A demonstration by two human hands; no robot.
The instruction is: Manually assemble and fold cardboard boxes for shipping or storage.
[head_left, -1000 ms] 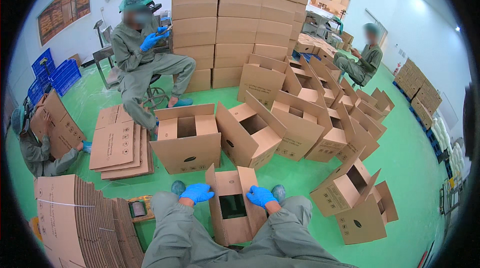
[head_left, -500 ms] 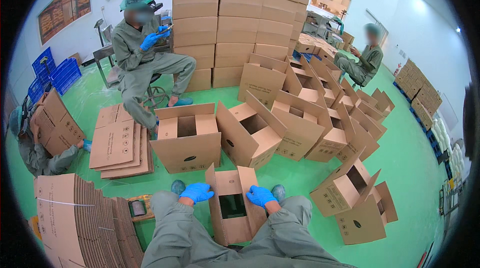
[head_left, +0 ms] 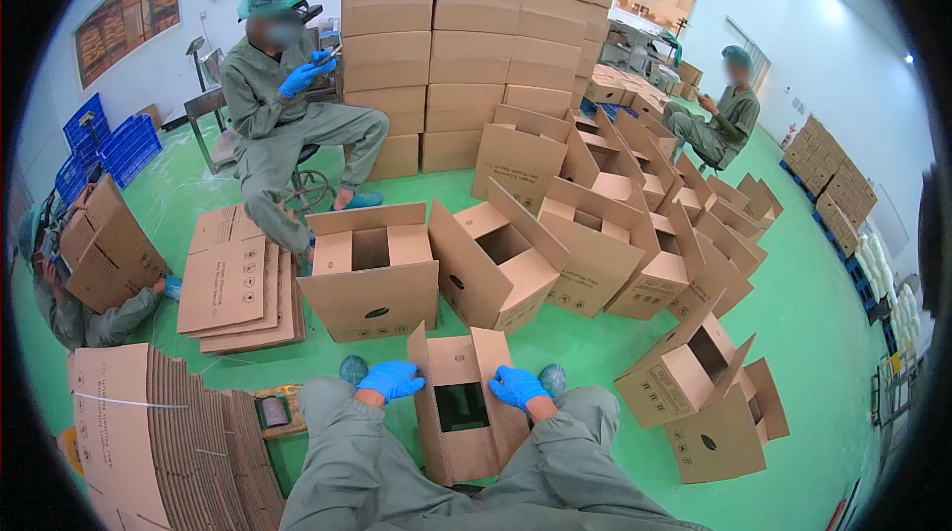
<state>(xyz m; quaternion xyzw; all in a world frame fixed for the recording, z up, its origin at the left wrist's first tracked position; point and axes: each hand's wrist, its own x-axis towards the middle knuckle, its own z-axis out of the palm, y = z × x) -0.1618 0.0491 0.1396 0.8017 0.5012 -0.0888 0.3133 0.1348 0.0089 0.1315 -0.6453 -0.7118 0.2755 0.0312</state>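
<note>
Box stands on the green floor, between the two legs of the seated person, with its top flaps raised. Its opening shows dark green inside; whether the bottom is closed, I cannot tell.

The left hand, in a blue glove, touches the edge of the left flap. The right hand, gloved likewise, lies over the edge of the right flap. Neither hand is clenched into a fist, but whether the fingers pinch the cardboard or only rest on it, I cannot tell from here.

In my judgement, if one hand pushes harder than the other, the box could twist out of square or a flap could crease. A loose hold could let the smooth gloves slip on the edges.

Near the left leg, a pile of flat cartons stands on edge; a knock of the knee might make it slide. Just beside it lies a grey roll, which could roll away if it is bumped.

Ahead, an upright box and a tilted box stand close together, so a careless foot might push them. Farther away rises a tall stack, beside which a co-worker sits.
</note>
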